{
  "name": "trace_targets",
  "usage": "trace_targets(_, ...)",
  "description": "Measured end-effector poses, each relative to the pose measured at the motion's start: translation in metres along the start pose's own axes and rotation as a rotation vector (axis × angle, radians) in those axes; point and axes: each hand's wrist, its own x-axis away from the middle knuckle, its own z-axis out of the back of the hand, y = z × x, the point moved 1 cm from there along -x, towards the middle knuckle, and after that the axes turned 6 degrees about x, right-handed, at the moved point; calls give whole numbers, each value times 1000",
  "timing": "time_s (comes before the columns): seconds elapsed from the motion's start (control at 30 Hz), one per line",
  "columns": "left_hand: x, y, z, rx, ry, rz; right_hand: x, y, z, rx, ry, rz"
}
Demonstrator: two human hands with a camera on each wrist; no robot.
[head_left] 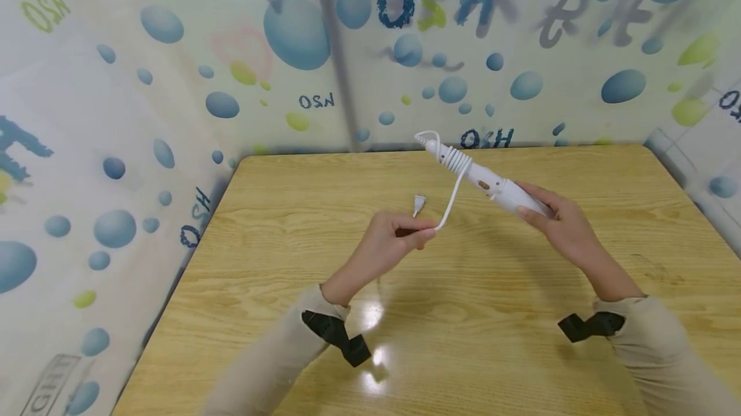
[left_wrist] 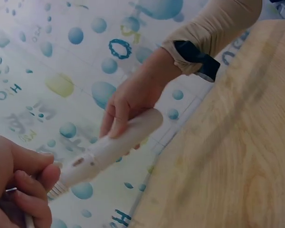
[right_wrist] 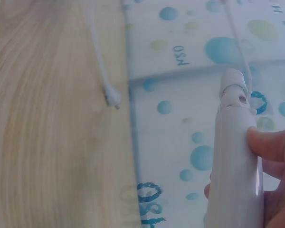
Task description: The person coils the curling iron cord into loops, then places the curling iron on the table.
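Note:
A white, wand-shaped electric appliance (head_left: 509,194) is held up at a slant over the table, its thicker end low on the right. My right hand (head_left: 570,226) grips that thick end, thumb on the near side. White cord (head_left: 455,160) is wound in several turns round the thinner end. From those turns the cord runs down to my left hand (head_left: 396,236), which pinches it between thumb and fingers. Beyond the left hand shows the cord's plug (head_left: 419,202). In the right wrist view the plug (right_wrist: 112,97) hangs on its cord. Brown buttons mark the appliance's side.
The wooden table (head_left: 260,223) stretches under both hands, with light glare near its front. Behind it rises a pale wall covering (head_left: 370,81) printed with blue and green drops. Black straps (head_left: 336,332) sit round both sleeves' cuffs.

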Motion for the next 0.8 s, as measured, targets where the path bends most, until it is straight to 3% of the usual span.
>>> trace_targets(0.23,-2,-29,-6,109,74,34,9,-14,10,-96,52,42)
trace_targets(0.47,-11,-41,1,182,121,89,21,-29,17,-156,37,127)
trace_targets(0.63,-21,-47,5,325,82,99,29,-36,20,-196,-11,143)
trace_targets(0.8,-27,-57,12,506,-28,70,31,-37,24,-236,-2,156)
